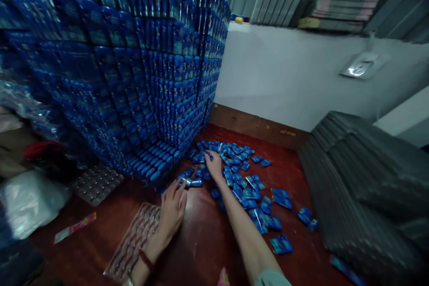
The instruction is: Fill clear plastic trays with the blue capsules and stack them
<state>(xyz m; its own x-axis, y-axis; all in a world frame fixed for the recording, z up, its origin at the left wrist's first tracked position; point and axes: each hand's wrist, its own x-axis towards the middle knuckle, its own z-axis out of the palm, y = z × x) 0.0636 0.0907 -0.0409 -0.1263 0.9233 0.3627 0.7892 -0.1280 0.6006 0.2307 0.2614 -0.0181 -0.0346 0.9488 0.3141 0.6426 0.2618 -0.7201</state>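
My left hand (pixel 173 208), with a dark red beaded bracelet at its wrist, is low over the floor with its fingers stretched out. Its fingertips are beside or touching a small blue packet (pixel 195 182); which of the two I cannot tell. Farther forward, my right hand (pixel 213 165) reaches into a loose heap of blue packets (pixel 236 152). Its thumb and fingers curl together around a blue packet (pixel 209 155), mostly hidden by them. A clear moulded plastic tray (pixel 134 237) lies partly under my left forearm.
Tall stacks of blue packets (pixel 161 67) rise at the left, one low stack (pixel 154 161) at their foot. Dark grey stacked sheets (pixel 362 178) flank the right side. A white wall (pixel 268 71) closes the back. Another clear tray (pixel 97 183) and a plastic bag (pixel 33 201) lie left.
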